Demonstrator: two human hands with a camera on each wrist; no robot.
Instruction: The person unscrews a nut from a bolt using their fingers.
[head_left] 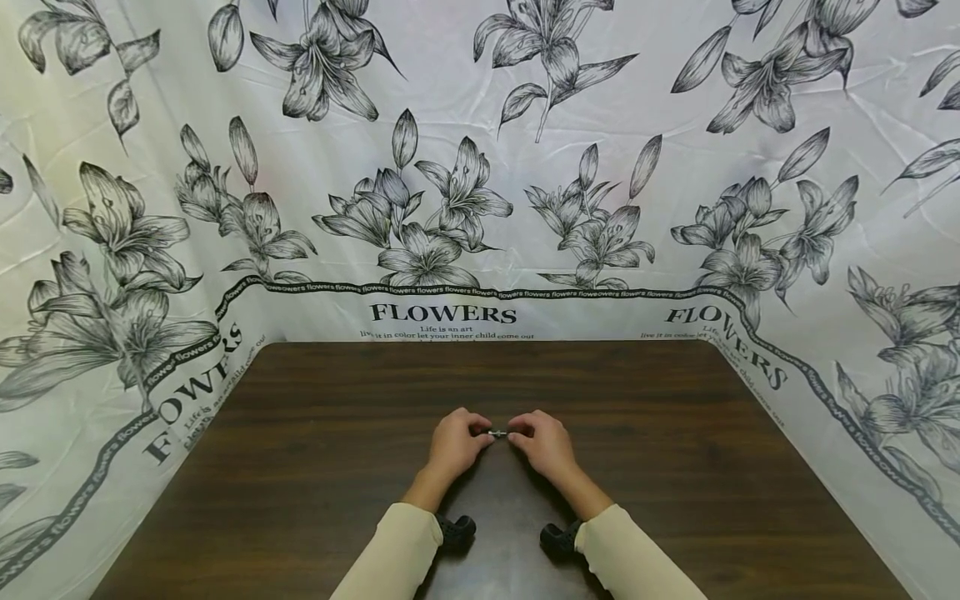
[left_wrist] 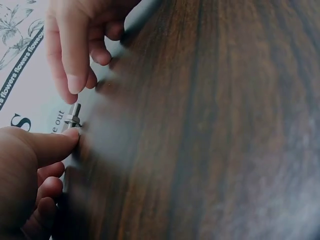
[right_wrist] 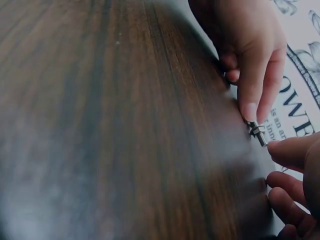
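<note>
A small metal bolt (head_left: 497, 433) with a nut around its shank lies between the two hands, close over the tabletop. My left hand (head_left: 455, 443) pinches one end of the bolt between thumb and forefinger. The nut (left_wrist: 72, 119) sits partway along the shank, just beyond the left thumb tip. From the other side, my right hand (head_left: 545, 446) has its thumb and fingertips right at the bolt's free end. In the right wrist view, that bolt end (right_wrist: 263, 141) shows uncovered beside the right thumb. The remaining fingers of both hands are loosely bent.
A dark wood-grain table (head_left: 300, 467) spreads under both hands. White cloth (head_left: 465, 125) printed with lilies and the word FLOWERS hangs behind and along both sides. A black wrist device (head_left: 456, 532) shows at the left cuff, another (head_left: 560, 540) at the right.
</note>
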